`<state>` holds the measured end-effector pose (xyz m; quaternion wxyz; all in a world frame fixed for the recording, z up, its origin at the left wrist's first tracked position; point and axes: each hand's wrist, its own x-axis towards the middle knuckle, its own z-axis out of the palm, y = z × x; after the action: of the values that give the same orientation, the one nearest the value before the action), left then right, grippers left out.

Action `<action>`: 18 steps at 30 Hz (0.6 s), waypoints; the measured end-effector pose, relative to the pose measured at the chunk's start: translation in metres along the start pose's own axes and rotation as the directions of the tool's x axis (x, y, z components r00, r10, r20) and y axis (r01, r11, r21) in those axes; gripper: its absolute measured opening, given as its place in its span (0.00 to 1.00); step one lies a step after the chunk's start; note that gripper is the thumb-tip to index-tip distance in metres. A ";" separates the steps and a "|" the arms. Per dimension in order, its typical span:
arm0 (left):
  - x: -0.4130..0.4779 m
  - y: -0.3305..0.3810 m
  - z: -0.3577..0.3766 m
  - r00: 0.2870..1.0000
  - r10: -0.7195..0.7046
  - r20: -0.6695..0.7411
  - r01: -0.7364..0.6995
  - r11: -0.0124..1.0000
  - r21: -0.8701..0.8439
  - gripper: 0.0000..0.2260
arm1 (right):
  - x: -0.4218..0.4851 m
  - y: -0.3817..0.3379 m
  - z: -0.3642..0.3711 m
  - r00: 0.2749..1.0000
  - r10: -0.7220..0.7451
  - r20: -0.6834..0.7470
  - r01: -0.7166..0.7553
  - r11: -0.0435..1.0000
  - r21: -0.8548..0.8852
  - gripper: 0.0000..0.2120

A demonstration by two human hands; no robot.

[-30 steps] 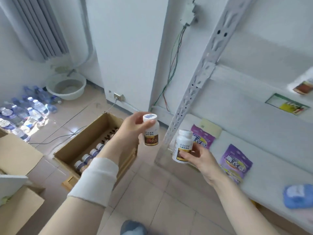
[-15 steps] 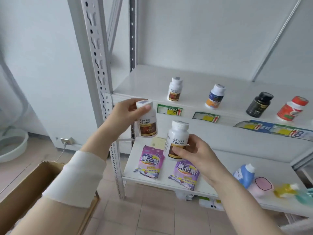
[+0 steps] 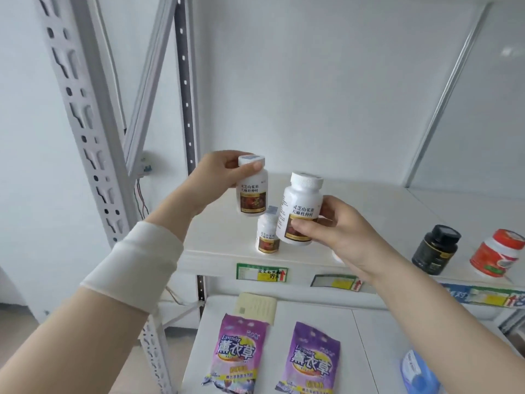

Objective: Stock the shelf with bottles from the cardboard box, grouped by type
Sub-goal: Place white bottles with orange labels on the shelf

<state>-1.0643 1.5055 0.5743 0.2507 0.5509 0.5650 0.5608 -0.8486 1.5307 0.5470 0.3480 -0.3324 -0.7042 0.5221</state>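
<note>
The left hand [image 3: 218,177] pinches the left bottle [image 3: 252,194] at its cap; the right hand [image 3: 341,231] grips the right bottle [image 3: 301,211]. The matching shelf bottle [image 3: 267,236] stands upright below, between them, nearer the right hand

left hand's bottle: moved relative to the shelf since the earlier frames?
Yes. The left hand has raised its held bottle up and rightward: earlier below-left of the green price tag, now above it and above the standing white bottle.
</note>
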 end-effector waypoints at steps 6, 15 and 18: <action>0.114 -0.041 -0.010 0.994 -0.041 0.100 0.041 0.999 0.001 0.09 | 0.109 -0.008 -0.008 0.999 0.029 -0.027 -0.032 0.995 -0.090 0.21; 0.224 -0.131 0.013 0.977 -0.133 0.169 0.126 0.991 0.050 0.07 | 0.226 0.046 -0.017 0.974 0.226 -0.013 -0.221 0.938 -0.268 0.26; 0.246 -0.149 0.022 0.974 -0.151 0.170 0.141 0.988 0.067 0.09 | 0.249 0.066 -0.016 0.963 0.267 -0.023 -0.261 0.917 -0.302 0.28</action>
<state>-1.1617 1.7712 0.5155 0.3248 0.5615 0.5947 0.4749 -0.9624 1.7616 0.5223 0.2127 -0.4687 -0.7277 0.4534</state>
